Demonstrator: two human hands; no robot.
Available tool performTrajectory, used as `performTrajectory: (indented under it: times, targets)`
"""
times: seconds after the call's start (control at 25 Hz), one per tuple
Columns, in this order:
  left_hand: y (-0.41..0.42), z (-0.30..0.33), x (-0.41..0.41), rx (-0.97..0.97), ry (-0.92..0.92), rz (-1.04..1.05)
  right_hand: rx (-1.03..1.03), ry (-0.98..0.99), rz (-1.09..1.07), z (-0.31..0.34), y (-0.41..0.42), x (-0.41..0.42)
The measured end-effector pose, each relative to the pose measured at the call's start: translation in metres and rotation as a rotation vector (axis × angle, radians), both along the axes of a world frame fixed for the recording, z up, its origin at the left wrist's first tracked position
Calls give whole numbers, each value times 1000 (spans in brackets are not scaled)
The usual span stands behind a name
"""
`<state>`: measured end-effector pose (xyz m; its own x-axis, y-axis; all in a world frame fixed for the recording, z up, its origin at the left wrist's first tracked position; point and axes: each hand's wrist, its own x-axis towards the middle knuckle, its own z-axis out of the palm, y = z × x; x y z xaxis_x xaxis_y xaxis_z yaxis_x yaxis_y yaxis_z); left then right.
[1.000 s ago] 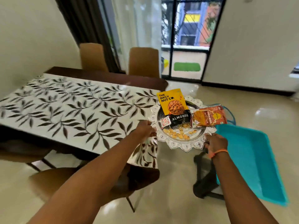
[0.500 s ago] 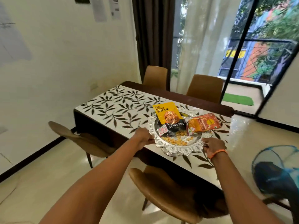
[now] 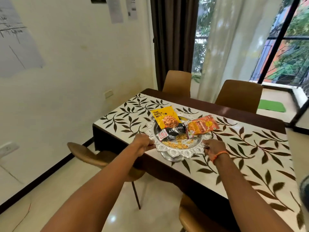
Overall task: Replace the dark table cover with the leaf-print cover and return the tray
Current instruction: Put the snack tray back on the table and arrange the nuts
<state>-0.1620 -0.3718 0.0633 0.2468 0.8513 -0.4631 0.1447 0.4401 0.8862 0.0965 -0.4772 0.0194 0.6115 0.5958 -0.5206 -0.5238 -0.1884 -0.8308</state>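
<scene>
- Two bare forearms reach forward from the bottom edge toward the tabletop [image 3: 167, 166], whose near side shows dark below the cloth.
- A brown chair [image 3: 93, 156] stands tucked at the near left side, another chair [image 3: 197, 218] at the bottom edge.
- The left hand [image 3: 142, 144] grips the left rim of the tray [image 3: 177, 152], its fingers curled under the edge.
- The right hand [image 3: 214, 147] grips the tray's right rim, fingers curled round it; an orange band [image 3: 219, 155] circles that wrist.
- The tray is silver with a scalloped rim and a foot beneath, held above the near edge of the tabletop; whether the foot touches the cloth cannot be told.
- On the tray lie loose nuts [image 3: 62, 144], a small white and red sachet [image 3: 163, 136], a yellow and black almond packet [image 3: 167, 120] and an orange snack packet [image 3: 201, 125] that overhangs the right rim.
- The leaf-print cover [image 3: 250, 148], cream with dark leaves, lies spread over most of the tabletop.
- Along the far edge a dark strip [image 3: 234, 111] shows beyond the cover.
- Two more chairs [image 3: 239, 96] stand at the far side, before a dark curtain [image 3: 173, 39] and a sheer curtain [image 3: 234, 39].
</scene>
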Motion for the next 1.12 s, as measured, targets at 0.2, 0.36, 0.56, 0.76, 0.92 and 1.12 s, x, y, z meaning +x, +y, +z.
performTrajectory:
  times: [0.2,0.36,0.56,0.76,0.92,1.12]
  targets:
    - [100,-8,-12,-10,1,13,-24,-16,9,-4,79,-14]
    - [178,-20,-1,-26,-8,-42,-61,-120,7,1,136,-5]
    - [282,-38,27,-68,-13,-247,-95,-58,-252,-18,205,-10]
    - [348,-38,59,-63,-22,-366,-85,-28,-336,-14,247,-1]
    - [366,-41,94,-61,2,-425,-109,-23,-406,-13,260,24]
    - [377,-56,161,-101,9,-390,-104,-33,-380,-17,268,83]
